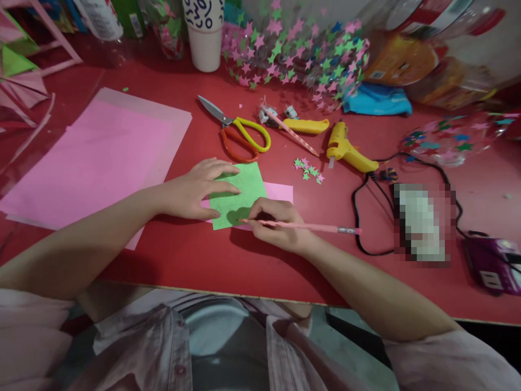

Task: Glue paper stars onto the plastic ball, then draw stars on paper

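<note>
My right hand (279,222) is closed around a pink pencil (317,226), whose tip touches the lower part of a green paper square (240,190). Faint pencil marks show on the green paper. My left hand (199,187) lies flat with fingers spread, pressing the green square from its left side. Under the green square sits a smaller pink paper piece (280,192), its ends showing left and right. Just beyond my hands rest scissors (242,133) with one yellow and one orange handle.
Pink sheets (101,146) are stacked at left. Behind my right hand are small paper stars (308,170), a yellow cutter (305,126), a striped pencil (293,133) and a yellow glue gun (348,149) with a black cord. A white cup (204,43) and star-covered plastic (293,54) stand at the back.
</note>
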### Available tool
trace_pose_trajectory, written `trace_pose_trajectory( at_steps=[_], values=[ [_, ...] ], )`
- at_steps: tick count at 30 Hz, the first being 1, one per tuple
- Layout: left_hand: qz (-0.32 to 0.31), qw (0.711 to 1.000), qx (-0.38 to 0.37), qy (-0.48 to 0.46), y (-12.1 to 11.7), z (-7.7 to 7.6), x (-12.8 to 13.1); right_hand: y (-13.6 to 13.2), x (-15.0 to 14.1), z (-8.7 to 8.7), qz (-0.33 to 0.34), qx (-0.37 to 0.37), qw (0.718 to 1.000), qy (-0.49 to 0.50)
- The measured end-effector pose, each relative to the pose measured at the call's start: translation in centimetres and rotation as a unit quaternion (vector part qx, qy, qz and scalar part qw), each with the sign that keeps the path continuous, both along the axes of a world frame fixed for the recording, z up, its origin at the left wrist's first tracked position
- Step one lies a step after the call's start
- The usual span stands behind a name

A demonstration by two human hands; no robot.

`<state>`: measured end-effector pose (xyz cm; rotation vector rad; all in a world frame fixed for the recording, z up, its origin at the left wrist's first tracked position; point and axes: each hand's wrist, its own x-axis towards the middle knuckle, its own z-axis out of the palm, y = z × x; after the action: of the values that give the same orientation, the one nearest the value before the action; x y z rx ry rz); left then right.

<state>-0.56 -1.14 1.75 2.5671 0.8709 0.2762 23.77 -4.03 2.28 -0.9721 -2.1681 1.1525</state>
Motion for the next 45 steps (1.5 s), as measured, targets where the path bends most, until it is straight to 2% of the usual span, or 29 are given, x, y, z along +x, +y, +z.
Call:
trace_pose_trajectory(
  at_steps=[14, 20, 29, 45],
  values=[
    [0.004, 1.0, 0.007, -0.008, -0.02, -0.13, 0.11, 0.16, -0.11, 0.26, 0.034, -0.023, 0.999, -0.028],
    [0.003, 1.0, 0.004, -0.008, 0.0, -0.1, 0.12, 0.15, -0.23, -0.11, 0.006, -0.006, 0.999, -0.032],
    [0.002, 1.0, 0.007, -0.009, 0.05, -0.16, 0.07, 0.07, -0.36, -0.26, -0.018, -0.018, 1.0, -0.001],
    [0.001, 1.0, 0.003, -0.007, 0.07, -0.13, 0.06, 0.4, -0.25, 0.0, 0.0, -0.018, 0.999, -0.03]
  ],
)
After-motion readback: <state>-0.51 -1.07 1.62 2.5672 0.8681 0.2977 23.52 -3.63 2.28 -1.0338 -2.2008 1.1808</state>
